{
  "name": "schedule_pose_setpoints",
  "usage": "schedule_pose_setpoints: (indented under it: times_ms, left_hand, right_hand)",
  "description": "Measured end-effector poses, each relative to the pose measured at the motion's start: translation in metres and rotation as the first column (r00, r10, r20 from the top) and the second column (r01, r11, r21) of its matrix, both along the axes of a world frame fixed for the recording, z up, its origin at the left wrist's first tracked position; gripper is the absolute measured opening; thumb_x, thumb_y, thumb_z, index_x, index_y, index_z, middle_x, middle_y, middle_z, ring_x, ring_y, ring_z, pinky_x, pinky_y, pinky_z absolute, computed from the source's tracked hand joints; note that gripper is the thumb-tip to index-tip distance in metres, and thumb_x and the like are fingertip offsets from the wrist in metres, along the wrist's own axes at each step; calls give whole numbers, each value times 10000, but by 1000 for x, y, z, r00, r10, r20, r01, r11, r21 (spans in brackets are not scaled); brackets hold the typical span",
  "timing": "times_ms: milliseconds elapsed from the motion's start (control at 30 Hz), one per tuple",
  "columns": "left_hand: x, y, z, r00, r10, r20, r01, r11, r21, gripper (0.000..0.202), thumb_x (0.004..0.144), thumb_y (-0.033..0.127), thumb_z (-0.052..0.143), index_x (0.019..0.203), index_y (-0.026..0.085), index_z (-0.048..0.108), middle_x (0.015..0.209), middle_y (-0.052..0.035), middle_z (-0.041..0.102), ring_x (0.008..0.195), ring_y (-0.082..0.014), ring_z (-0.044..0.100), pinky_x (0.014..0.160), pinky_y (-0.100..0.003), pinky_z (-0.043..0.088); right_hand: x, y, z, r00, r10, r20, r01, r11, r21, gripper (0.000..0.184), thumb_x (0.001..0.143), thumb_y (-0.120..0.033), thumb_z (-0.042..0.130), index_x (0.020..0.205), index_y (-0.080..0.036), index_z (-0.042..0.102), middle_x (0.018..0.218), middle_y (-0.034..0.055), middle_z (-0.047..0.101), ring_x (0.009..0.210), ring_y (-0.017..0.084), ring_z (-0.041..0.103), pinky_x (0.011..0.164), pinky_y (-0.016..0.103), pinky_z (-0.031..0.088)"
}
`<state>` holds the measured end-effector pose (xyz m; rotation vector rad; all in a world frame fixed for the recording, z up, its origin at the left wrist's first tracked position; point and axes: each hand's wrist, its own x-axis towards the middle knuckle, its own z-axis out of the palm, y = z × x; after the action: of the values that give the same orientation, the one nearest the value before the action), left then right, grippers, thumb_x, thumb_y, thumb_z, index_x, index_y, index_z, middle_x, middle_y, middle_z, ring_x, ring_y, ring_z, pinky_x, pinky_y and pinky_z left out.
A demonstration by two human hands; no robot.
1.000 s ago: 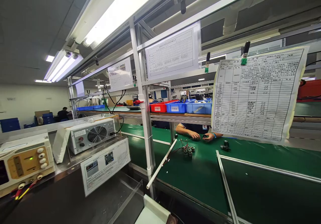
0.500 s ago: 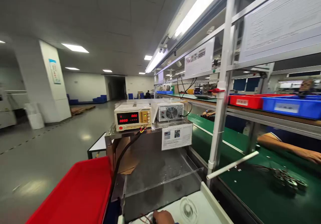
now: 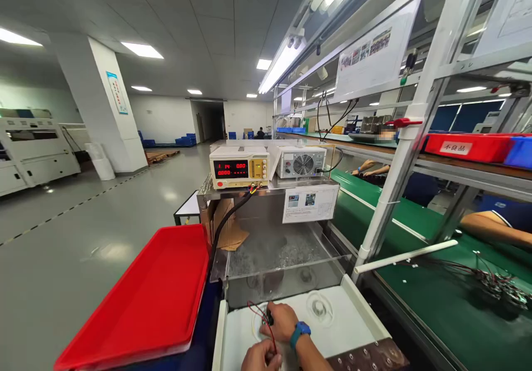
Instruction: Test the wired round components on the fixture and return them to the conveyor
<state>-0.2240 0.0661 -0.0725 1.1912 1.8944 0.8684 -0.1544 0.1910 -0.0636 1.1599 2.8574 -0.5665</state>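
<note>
My right hand (image 3: 284, 321), with a blue wristband, rests on a white tray (image 3: 353, 318) at the bottom of the view. Its fingers are pinched on a small black part (image 3: 270, 319) with thin red and black wires (image 3: 258, 310). My left hand (image 3: 260, 356) is just below it at the frame's edge, curled shut around the same wires. A round clear piece (image 3: 318, 307) lies on the tray to the right of my hands.
A red tray (image 3: 145, 299) sits to the left. Behind a clear guard (image 3: 286, 254) stand a power supply (image 3: 239, 167) with red digits and a fan unit (image 3: 301, 162). On the right, a green conveyor (image 3: 415, 304) carries wired parts (image 3: 499, 289). Co-workers' arms (image 3: 492, 230) rest across it.
The view has swung left from the conveyor and down. Both my hands have come into view on the white tray, holding the wired part.
</note>
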Motion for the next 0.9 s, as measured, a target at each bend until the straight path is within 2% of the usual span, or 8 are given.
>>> schedule_pose_setpoints:
  times_ms: [133, 300, 433, 733, 900]
  left_hand:
    - [13, -10, 18, 999, 25, -39, -21, 995, 100, 161, 762, 263, 526, 734, 192, 668, 764, -43, 717, 787, -205, 643, 736, -272, 439]
    - [18, -15, 39, 1000, 19, -24, -17, 997, 79, 175, 772, 260, 504, 740, 194, 663, 771, -39, 721, 780, -196, 646, 726, -257, 419]
    - [18, -15, 40, 999, 23, -28, -21, 997, 72, 178, 775, 272, 510, 757, 192, 668, 775, -37, 721, 779, -197, 641, 727, -258, 422]
    - [19, -16, 41, 1000, 25, -11, -24, 996, 91, 173, 765, 240, 504, 752, 187, 668, 771, -39, 717, 770, -193, 636, 729, -266, 426]
    - [19, -15, 40, 999, 29, -33, -25, 995, 97, 170, 769, 260, 508, 751, 192, 664, 767, -44, 717, 775, -203, 634, 735, -281, 432]
  right_hand:
    - [3, 0, 4, 1000, 19, 20, -19, 1000, -4, 416, 746, -479, 646, 1049, -195, 657, 987, 109, 732, 936, 261, 669, 746, 290, 421]
    - [6, 0, 10, 998, 34, 47, -32, 999, -30, 442, 763, -487, 644, 1085, -184, 642, 1015, 113, 728, 960, 257, 664, 746, 288, 411]
    - [7, 1, 11, 998, 43, 50, -42, 999, -26, 452, 766, -494, 648, 1087, -175, 639, 1016, 122, 726, 957, 260, 663, 753, 292, 413]
    - [6, 4, -2, 999, 33, -13, -34, 999, -36, 426, 740, -507, 655, 1037, -202, 647, 951, 94, 730, 923, 262, 668, 749, 297, 405]
    - [5, 4, 0, 998, 58, -14, -58, 998, -8, 404, 754, -482, 640, 1028, -185, 657, 956, 115, 732, 915, 272, 676, 728, 298, 420]
